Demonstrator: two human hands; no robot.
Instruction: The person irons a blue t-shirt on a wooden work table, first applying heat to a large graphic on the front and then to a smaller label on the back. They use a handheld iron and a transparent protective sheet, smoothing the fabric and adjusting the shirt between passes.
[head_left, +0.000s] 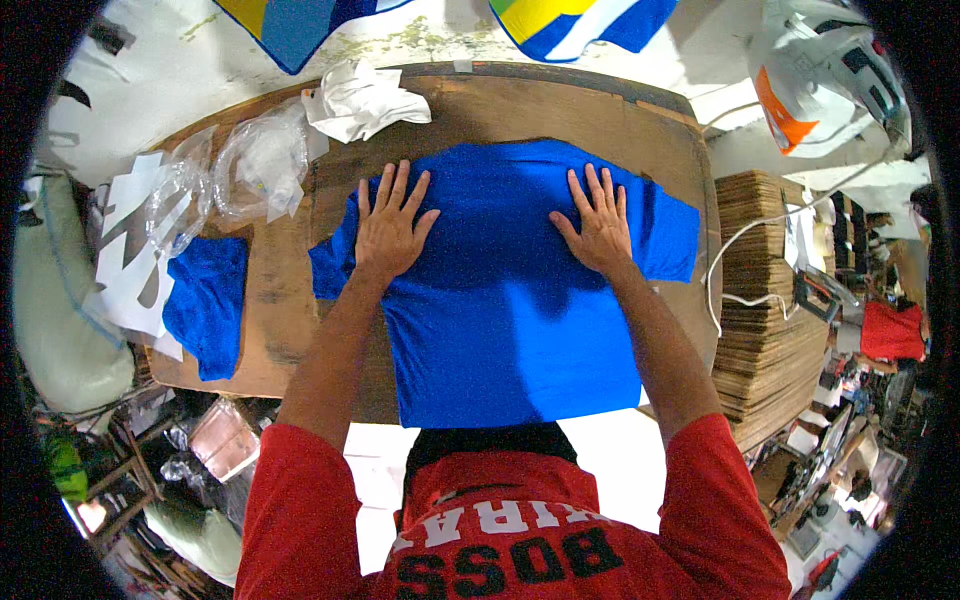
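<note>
A blue short-sleeved T-shirt (465, 345) lies spread on the brown wooden table (281, 330), its bottom edge towards me and both sleeves out to the sides. My left hand (391, 225) presses flat on its upper left part, near the left sleeve, fingers apart. On the upper right part rests my right hand (598, 221), palm down with its fingers spread. Neither hand grips the cloth. Shadow falls across the middle of the shirt between them.
A smaller folded blue cloth (206, 307) lies at the left, beside white cut-out sheets (131, 232) and clear plastic wrapping (262, 157). Crumpled white cloth (367, 101) sits at the back. Stacked brown boards (765, 337) and a white cable (754, 225) are at the right.
</note>
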